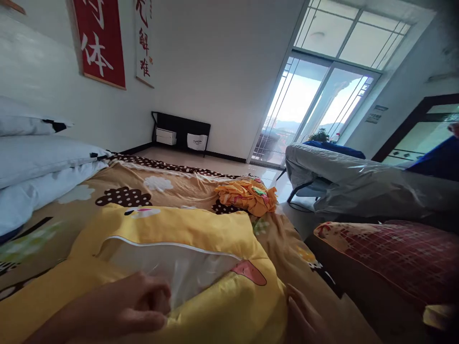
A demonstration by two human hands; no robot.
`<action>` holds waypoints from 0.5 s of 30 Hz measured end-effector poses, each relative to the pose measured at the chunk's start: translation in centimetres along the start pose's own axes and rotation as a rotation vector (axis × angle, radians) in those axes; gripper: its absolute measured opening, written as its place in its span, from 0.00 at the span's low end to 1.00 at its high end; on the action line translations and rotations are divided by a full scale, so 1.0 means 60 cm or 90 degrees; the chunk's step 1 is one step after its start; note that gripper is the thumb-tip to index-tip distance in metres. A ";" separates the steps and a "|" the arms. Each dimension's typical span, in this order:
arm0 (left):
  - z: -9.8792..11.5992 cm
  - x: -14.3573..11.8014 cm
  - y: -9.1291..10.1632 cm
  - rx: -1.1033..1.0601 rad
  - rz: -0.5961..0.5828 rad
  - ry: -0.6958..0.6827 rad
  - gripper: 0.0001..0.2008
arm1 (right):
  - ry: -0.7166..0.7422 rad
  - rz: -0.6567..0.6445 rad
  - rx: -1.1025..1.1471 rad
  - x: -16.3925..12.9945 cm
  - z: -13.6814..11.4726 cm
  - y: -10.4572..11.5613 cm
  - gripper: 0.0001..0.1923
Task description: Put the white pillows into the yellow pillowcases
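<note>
Gripping the white pillow insert (172, 272) at the yellow pillowcase (201, 229) opening, the left hand (132, 301) is curling shut; the right hand (304, 317) is resting flat on the pillowcase edge.

The left hand (143, 301) sits low in the frame, its arm running out past the bottom edge, and its fingertips curl out of sight at the open mouth of the yellow pillowcase (172, 229). The right hand (304, 320) is cut by the bottom edge, only its upper part showing, so its grip can't be read. At far right a blue sleeve (435, 160) is clipped by the frame. The red banner (102, 40) at upper left loses its top.
</note>
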State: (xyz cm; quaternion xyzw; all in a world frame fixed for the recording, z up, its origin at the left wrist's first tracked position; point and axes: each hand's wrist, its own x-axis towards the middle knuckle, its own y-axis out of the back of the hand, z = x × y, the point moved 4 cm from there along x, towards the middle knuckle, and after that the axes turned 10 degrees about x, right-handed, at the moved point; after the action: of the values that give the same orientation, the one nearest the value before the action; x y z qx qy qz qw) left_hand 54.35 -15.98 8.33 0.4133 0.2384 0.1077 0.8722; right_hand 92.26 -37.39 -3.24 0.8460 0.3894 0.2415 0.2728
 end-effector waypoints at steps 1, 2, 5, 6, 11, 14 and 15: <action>0.004 -0.002 -0.005 0.042 -0.001 0.010 0.15 | -0.036 0.011 0.012 0.003 0.018 -0.011 0.29; 0.007 0.001 -0.013 0.088 0.004 0.026 0.14 | -0.059 0.022 0.002 0.008 0.030 -0.020 0.32; 0.014 0.022 -0.032 0.194 0.063 0.040 0.09 | -0.075 0.018 -0.068 0.031 0.036 -0.040 0.32; 0.017 0.028 -0.035 0.199 0.084 0.021 0.07 | -0.071 0.003 -0.075 0.039 0.032 -0.045 0.30; 0.014 0.026 0.004 0.046 0.309 -0.013 0.09 | -0.016 -0.012 0.001 0.047 0.003 -0.045 0.17; 0.005 0.024 0.026 0.018 0.424 0.009 0.17 | 0.001 -0.001 0.001 0.030 -0.006 -0.041 0.14; 0.000 0.028 0.028 0.038 0.438 0.007 0.16 | 0.003 0.000 0.004 0.023 -0.008 -0.042 0.14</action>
State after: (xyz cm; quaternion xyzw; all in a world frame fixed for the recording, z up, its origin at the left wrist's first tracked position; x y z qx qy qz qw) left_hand 55.81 -14.28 9.07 0.4944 0.0929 0.3905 0.7710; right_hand 91.48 -34.79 -4.26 0.8462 0.3911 0.2420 0.2691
